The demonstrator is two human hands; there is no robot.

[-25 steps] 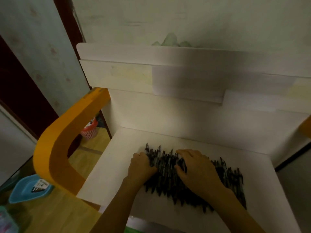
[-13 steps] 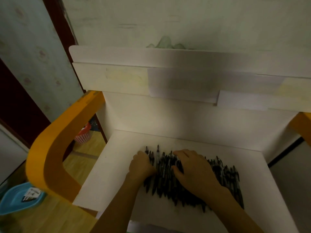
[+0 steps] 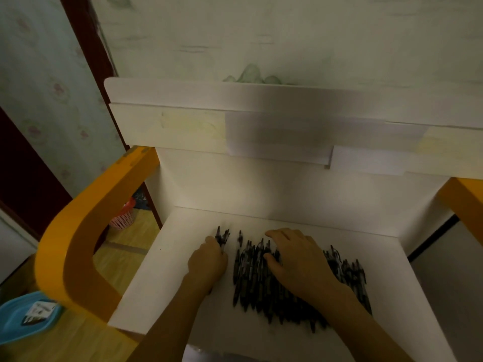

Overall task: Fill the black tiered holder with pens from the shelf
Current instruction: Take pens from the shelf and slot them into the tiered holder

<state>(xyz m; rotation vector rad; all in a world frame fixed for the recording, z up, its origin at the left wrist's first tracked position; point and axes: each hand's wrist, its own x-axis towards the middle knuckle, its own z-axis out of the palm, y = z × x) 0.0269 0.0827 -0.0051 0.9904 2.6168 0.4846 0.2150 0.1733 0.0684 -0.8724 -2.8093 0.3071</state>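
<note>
Blurred, dim. Left hand [image 3: 207,262] curled round a few pens [image 3: 222,237], tips poking out at 12 o'clock, rest hidden in fist. Pen pile [image 3: 251,278] lies on white shelf [image 3: 162,278] at its 3 o'clock, partly covered by right hand [image 3: 300,259], resting flat, fingers relaxed.

Two hands [image 3: 209,262]; one pen pile [image 3: 251,278], pens uncountable; one shelf [image 3: 162,283].

white shelf [image 3: 167,283], heap of black pens [image 3: 251,280] lying on it
</note>
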